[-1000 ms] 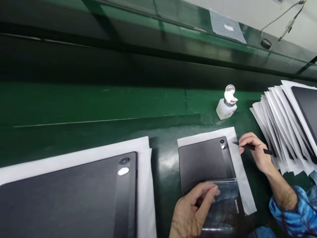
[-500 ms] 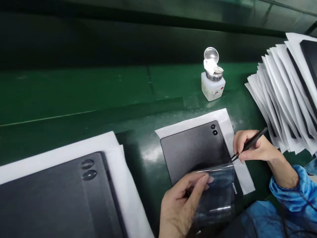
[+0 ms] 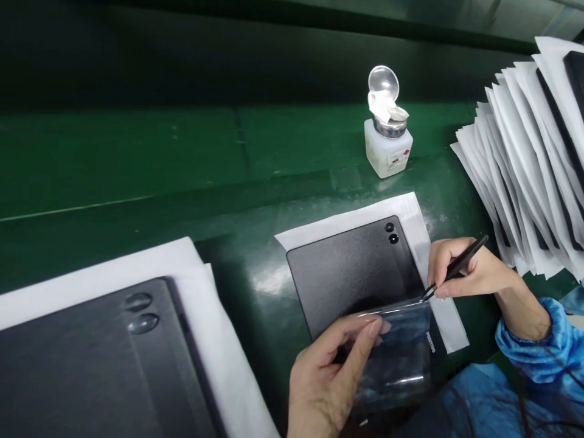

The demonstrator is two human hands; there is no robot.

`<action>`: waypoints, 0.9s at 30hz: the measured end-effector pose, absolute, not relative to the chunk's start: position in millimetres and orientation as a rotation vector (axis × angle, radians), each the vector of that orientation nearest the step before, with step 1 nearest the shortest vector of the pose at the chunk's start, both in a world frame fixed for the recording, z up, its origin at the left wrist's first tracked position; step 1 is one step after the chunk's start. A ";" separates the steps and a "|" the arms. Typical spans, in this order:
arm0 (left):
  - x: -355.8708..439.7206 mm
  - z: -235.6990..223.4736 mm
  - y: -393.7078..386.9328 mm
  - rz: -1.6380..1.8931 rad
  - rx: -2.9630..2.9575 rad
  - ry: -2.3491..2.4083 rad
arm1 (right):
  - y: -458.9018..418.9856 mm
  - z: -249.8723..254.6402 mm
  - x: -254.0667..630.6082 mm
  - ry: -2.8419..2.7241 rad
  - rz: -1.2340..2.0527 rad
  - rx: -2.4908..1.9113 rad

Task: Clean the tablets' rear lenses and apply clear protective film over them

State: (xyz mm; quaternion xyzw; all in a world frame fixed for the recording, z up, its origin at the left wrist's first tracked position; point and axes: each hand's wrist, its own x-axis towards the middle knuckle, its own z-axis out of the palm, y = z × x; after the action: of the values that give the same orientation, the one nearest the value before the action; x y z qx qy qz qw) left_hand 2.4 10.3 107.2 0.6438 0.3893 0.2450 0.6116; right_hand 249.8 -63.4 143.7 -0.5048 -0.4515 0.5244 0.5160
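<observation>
A dark grey tablet (image 3: 347, 267) lies back up on a white sheet (image 3: 406, 205), its two round camera lenses at the far right corner. Over its near part curves a clear plastic film (image 3: 396, 359), partly lifted. My left hand (image 3: 333, 371) pinches the film's upper edge between thumb and fingers. In my right hand (image 3: 460, 271) are black tweezers (image 3: 465, 258), held like a pen. Their tips meet the film's upper edge near the tablet's right side. Lettering shows at the tablet's near right; its near left part is hidden by my left hand.
A larger-looking tablet (image 3: 91, 365) rests on white sheets (image 3: 237, 365) at the left. Behind the work stands a white dispenser bottle (image 3: 387, 149) with its metal lid up and white tissue in its top. At the right leans a stack of white sheets (image 3: 515, 164) with dark tablets between them.
The tweezer tips have moved slightly left onto the film's edge. My left hand keeps its pinch on the film. The whole view has shifted a little.
</observation>
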 end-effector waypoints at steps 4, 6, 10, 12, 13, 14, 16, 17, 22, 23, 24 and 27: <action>0.7 104.9 9.2 0.564 1.517 0.895 | -63.3 142.8 250.0 -1.072 1.252 -1.224; 0.4 105.7 9.5 0.568 1.523 0.898 | -63.1 142.6 250.1 -1.070 1.249 -1.232; -0.2 107.5 9.9 0.563 1.532 0.888 | -63.6 142.7 250.0 -1.047 1.267 -1.233; -0.4 107.3 9.6 0.571 1.535 0.884 | -64.2 142.6 249.6 -1.028 1.279 -1.227; -0.5 106.8 9.4 0.578 1.531 0.885 | -64.4 142.4 249.3 -1.021 1.280 -1.223; -0.4 106.3 9.0 0.582 1.528 0.886 | -64.6 142.1 249.1 -1.015 1.282 -1.217; 0.0 105.7 8.2 0.578 1.521 0.896 | -65.0 141.3 248.7 -1.003 1.280 -1.196; 0.4 105.8 7.9 0.574 1.514 0.902 | -65.2 140.9 248.7 -0.995 1.277 -1.184; 3.1 113.4 7.9 0.535 1.462 0.961 | -67.5 141.9 248.2 -1.007 1.282 -1.109; 3.4 115.5 8.5 0.536 1.448 0.970 | -67.6 142.1 247.0 -1.012 1.285 -1.089; 3.5 117.6 9.3 0.530 1.430 0.979 | -67.2 141.9 245.0 -1.011 1.281 -1.068; 2.8 121.4 12.9 0.464 1.435 0.976 | -61.1 136.5 234.9 -0.915 1.171 -1.042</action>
State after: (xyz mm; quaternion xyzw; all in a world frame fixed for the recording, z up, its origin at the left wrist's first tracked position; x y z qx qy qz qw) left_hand 2.8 12.9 121.4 0.6249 0.4250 0.2020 0.6230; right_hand 234.9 -61.1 136.5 -0.4525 -0.3973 0.5084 0.6155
